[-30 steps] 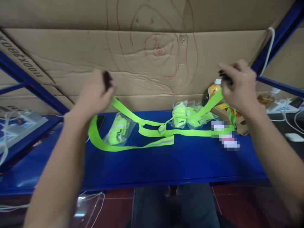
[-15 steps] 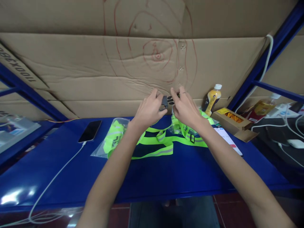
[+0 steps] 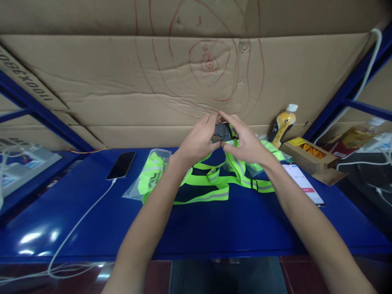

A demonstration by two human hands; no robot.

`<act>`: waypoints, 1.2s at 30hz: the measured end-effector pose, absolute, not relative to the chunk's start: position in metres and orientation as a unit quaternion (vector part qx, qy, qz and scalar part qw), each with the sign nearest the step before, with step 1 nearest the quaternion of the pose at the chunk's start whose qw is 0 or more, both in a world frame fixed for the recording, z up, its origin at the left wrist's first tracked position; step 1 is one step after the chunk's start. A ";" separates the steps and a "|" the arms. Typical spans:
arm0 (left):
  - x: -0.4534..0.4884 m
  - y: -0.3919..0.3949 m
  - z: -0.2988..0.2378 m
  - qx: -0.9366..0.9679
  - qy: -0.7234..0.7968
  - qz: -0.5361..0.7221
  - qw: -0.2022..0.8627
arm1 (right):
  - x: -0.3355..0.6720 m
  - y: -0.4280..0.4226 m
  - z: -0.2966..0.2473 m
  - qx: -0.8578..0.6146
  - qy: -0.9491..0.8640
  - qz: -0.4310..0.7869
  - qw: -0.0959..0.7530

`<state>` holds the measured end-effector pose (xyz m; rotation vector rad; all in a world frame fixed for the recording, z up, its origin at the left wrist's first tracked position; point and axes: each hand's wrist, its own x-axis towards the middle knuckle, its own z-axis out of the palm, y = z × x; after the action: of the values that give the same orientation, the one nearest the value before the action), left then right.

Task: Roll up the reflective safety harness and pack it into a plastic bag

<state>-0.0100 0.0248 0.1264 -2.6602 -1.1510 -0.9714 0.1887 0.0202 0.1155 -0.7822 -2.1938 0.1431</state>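
Note:
Between my hands, above the blue table, is a dark grey side-release buckle [image 3: 221, 132] with its two halves together. My left hand [image 3: 200, 136] grips the buckle from the left, and my right hand [image 3: 243, 141] closes on its right end. Neon-green reflective strap [image 3: 211, 195] hangs from both sides and lies in loops on the table below. A black slider [image 3: 254, 184] sits on the strap near my right forearm. Left of the strap is a clear bag with folded green webbing [image 3: 152, 174]; another green bundle in clear plastic [image 3: 269, 150] lies behind my right hand.
The blue table [image 3: 196, 228] meets a cardboard wall [image 3: 122, 114] with red rings. At left lies a black phone [image 3: 121, 165] on a white cable. To the right are a lit phone [image 3: 301, 183], a yellow-labelled bottle [image 3: 284, 124] and an open cardboard box [image 3: 326, 161].
The two buckle halves, apart before with the prongs exposed, are now joined. My hands have drawn together. The view has shifted slightly, and the slider hangs a little differently.

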 end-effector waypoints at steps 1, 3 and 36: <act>-0.010 0.025 0.127 -0.873 -0.364 -0.323 0.034 | 0.195 0.023 0.120 -0.313 -0.860 0.066 0.398; -0.011 0.022 0.129 -0.882 -0.345 -0.321 0.021 | 0.209 0.026 0.129 -0.335 -0.857 0.089 0.381; -0.026 0.013 0.142 -0.766 -0.297 -0.369 -0.434 | 0.238 0.010 0.148 -0.298 -0.863 0.086 0.399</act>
<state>-0.0260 0.0126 0.1424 -3.4346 -1.3330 -1.6545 0.2379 0.0100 0.1485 -0.7548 -2.1838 0.2189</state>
